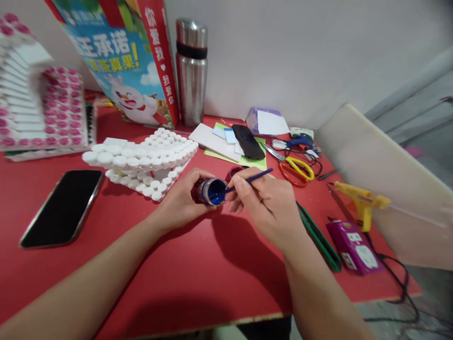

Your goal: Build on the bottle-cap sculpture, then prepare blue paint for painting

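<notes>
Paint jar [211, 191], tilted with its mouth toward the right and the front edge, is held over the middle of the red surface [247, 288]. The left hand [187, 194] curls around it; the right hand [271, 203] pinches a blue paintbrush [260, 175] whose tip is inside the mouth. Tipping the jar further could spill blue paint [213, 194]; a careless flick of the brush could spatter the white disc-covered model [141, 162] nearby, toward the left edge.
</notes>
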The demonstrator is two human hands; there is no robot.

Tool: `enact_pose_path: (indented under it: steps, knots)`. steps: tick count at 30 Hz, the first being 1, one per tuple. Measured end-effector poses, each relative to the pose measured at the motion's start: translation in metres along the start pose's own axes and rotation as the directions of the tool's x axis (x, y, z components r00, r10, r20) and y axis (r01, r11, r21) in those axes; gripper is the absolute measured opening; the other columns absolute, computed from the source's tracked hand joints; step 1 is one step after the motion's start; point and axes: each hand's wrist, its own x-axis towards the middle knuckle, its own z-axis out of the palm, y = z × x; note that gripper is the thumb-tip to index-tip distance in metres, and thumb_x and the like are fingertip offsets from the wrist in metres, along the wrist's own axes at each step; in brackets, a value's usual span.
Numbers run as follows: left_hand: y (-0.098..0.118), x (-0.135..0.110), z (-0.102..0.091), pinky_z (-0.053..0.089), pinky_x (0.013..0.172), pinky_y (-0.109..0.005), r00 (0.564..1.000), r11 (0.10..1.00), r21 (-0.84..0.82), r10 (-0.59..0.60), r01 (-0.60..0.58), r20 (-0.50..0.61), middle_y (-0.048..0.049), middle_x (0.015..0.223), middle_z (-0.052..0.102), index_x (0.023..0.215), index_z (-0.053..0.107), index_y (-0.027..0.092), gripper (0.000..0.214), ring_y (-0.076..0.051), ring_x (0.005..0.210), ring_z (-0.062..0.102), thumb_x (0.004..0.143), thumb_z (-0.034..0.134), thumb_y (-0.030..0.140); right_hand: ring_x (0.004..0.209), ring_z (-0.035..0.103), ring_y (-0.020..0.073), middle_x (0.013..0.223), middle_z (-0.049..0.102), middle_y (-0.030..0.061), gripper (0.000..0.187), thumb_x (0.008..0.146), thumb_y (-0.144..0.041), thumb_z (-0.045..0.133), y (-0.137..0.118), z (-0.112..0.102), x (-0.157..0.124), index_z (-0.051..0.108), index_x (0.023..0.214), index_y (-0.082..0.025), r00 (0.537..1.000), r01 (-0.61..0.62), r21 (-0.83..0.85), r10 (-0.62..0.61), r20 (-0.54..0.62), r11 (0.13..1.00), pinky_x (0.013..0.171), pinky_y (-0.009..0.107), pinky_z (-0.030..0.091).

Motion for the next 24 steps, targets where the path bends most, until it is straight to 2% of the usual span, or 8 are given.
enact_pose_path:
  steps: [5,8,11,14,17,20,22,24]
  knots:
    - [0.0017,0.0001,0.0020,0.055,0.090,-0.039,0.999,1.000,-0.020,-0.010,0.010,0.030,-0.0077,0.115,0.069,0.115,0.061,0.021,0.049,-0.025,0.104,0.068,0.075,0.087,0.029,0.064,0.071,0.0152,0.071,0.073,0.0041,0.027,0.107,-0.037,0.050,0.0014,-0.0002,-0.0005,0.064,0.092,-0.018,0.997,-0.028,-0.123,0.019,-0.070,0.992,0.060,0.025,0.056]
    - [0.0004,0.0003,0.0030,0.055,0.090,-0.039,0.999,0.997,-0.075,-0.009,0.012,0.042,-0.0075,0.116,0.068,0.116,0.060,0.021,0.050,-0.025,0.104,0.068,0.075,0.088,0.028,0.069,0.074,0.0148,0.078,0.075,0.0039,0.024,0.107,-0.037,0.050,0.0013,0.0026,-0.0014,0.064,0.101,-0.019,0.994,-0.012,-0.049,0.006,-0.112,0.999,0.065,0.026,0.058]
    - [-0.0015,0.0004,0.0032,0.055,0.090,-0.039,0.999,0.993,-0.114,-0.006,0.009,0.032,-0.0066,0.116,0.068,0.117,0.061,0.022,0.052,-0.024,0.103,0.068,0.074,0.088,0.026,0.065,0.073,0.0135,0.074,0.074,0.0013,0.026,0.108,-0.038,0.049,0.0014,0.0023,-0.0015,0.063,0.100,-0.019,0.998,-0.019,0.046,0.021,-0.050,0.999,0.065,0.025,0.058]
    - [-0.0018,0.0007,0.0031,0.055,0.089,-0.039,0.999,0.994,-0.107,-0.018,0.021,0.031,-0.0068,0.115,0.068,0.116,0.062,0.022,0.052,-0.025,0.105,0.068,0.073,0.090,0.029,0.060,0.071,0.0135,0.067,0.072,0.0010,0.027,0.107,-0.038,0.051,0.0027,-0.0003,-0.0006,0.062,0.092,-0.018,0.997,-0.032,-0.030,0.030,-0.070,0.999,0.060,0.024,0.056]
    - [-0.0017,0.0007,0.0032,0.055,0.089,-0.040,0.999,0.992,-0.117,-0.036,0.040,0.038,-0.0073,0.115,0.069,0.116,0.062,0.021,0.053,-0.026,0.104,0.068,0.072,0.090,0.031,0.062,0.072,0.0130,0.074,0.074,0.0028,0.026,0.107,-0.038,0.052,0.0031,-0.0010,-0.0003,0.064,0.095,-0.018,0.992,-0.025,-0.037,0.020,-0.125,0.999,0.061,0.024,0.056]
    - [-0.0018,0.0006,0.0036,0.055,0.090,-0.040,0.999,0.993,-0.116,-0.027,0.031,0.031,-0.0073,0.115,0.069,0.117,0.061,0.021,0.053,-0.025,0.103,0.068,0.072,0.090,0.028,0.061,0.073,0.0127,0.074,0.075,0.0015,0.027,0.107,-0.040,0.050,0.0022,-0.0008,-0.0003,0.063,0.099,-0.018,0.998,-0.037,0.079,0.041,-0.056,0.996,0.061,0.024,0.057]
    - [-0.0014,0.0006,0.0038,0.054,0.090,-0.039,0.999,0.994,-0.109,-0.025,0.029,0.036,-0.0072,0.116,0.069,0.118,0.061,0.021,0.053,-0.024,0.104,0.068,0.073,0.089,0.027,0.058,0.071,0.0131,0.067,0.072,0.0008,0.028,0.107,-0.040,0.051,0.0021,-0.0016,0.0000,0.063,0.094,-0.018,0.998,-0.048,0.040,0.050,-0.043,0.998,0.059,0.024,0.056]
    - [-0.0008,0.0006,0.0038,0.055,0.089,-0.038,0.999,0.993,-0.111,-0.030,0.034,0.042,-0.0074,0.116,0.069,0.117,0.061,0.021,0.053,-0.024,0.104,0.068,0.073,0.090,0.027,0.057,0.070,0.0131,0.067,0.072,0.0019,0.029,0.106,-0.039,0.052,0.0025,-0.0026,0.0004,0.063,0.090,-0.018,0.995,-0.041,-0.054,0.036,-0.098,0.998,0.057,0.024,0.055]
